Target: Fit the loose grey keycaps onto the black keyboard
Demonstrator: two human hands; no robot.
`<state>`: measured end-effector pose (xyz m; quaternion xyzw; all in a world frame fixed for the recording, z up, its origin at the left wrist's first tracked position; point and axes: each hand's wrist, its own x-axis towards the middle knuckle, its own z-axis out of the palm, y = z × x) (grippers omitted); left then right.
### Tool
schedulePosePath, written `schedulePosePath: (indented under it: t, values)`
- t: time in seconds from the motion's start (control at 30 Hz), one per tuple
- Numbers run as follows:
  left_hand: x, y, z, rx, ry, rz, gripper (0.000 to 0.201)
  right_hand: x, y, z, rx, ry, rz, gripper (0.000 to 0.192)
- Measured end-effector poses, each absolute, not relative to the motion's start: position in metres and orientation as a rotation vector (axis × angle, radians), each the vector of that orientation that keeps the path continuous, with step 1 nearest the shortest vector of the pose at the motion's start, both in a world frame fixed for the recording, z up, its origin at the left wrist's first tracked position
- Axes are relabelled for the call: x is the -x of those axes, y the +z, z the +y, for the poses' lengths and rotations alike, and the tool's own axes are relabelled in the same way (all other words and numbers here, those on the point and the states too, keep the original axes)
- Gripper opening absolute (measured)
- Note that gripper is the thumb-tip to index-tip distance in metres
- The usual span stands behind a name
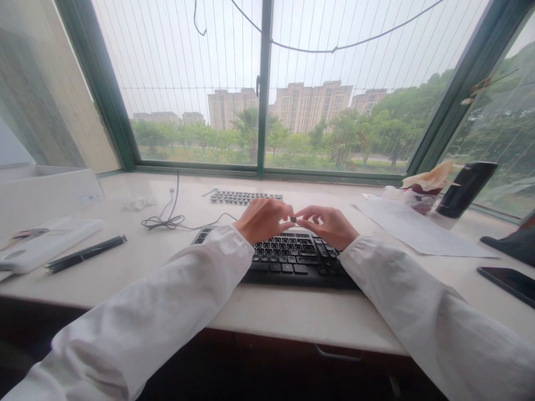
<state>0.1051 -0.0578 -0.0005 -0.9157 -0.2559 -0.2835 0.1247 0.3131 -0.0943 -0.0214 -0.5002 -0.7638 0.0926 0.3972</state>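
Note:
My left hand (262, 219) and my right hand (328, 224) meet above the back half of a black keyboard (292, 259) on the white windowsill desk (167, 262). Between the fingertips of both hands sits a small dark piece (293, 219), about the size of a keycap. Both hands pinch it, fingers curled. White sleeves cover both arms. Behind the hands lie several loose dark keycaps in rows (246, 196).
A black cable (167, 220) coils left of the keyboard. A black pen (86, 253) and a white device (45, 242) lie at the left. At the right are paper sheets (422, 228), a black cylinder (466, 189), a phone (507, 281). The window stands behind.

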Motion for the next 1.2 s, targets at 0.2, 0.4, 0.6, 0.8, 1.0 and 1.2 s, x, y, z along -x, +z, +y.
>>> schedulePosePath:
  t: [0.2,0.4,0.6,0.8,1.0,1.2]
  values:
    - [-0.1049,0.0008,-0.057,2.656,-0.841,-0.753,0.021,-0.3113,-0.0194,-0.0969,1.231,0.209,-1.968,0.034]
    - [-0.1053,0.0,-0.0582,2.663,-0.851,-0.734,0.03,-0.3105,-0.02,-0.0964,1.205,0.123,-2.006,0.033]
    - [-0.1051,-0.0009,-0.0557,2.676,-0.851,-0.735,0.029,-0.3113,-0.0202,-0.0966,1.199,0.092,-2.025,0.03]
    - [-0.1041,0.0017,-0.0571,2.674,-0.852,-0.753,0.026,-0.3124,-0.0194,-0.0965,1.177,0.082,-2.015,0.028]
    - [-0.1039,0.003,-0.0582,2.668,-0.849,-0.757,0.027,-0.314,-0.0219,-0.0946,1.159,0.15,-1.971,0.034]
    - [-0.1035,0.0025,-0.057,2.684,-0.825,-0.747,0.024,-0.3158,-0.0238,-0.092,1.18,0.227,-1.962,0.037]
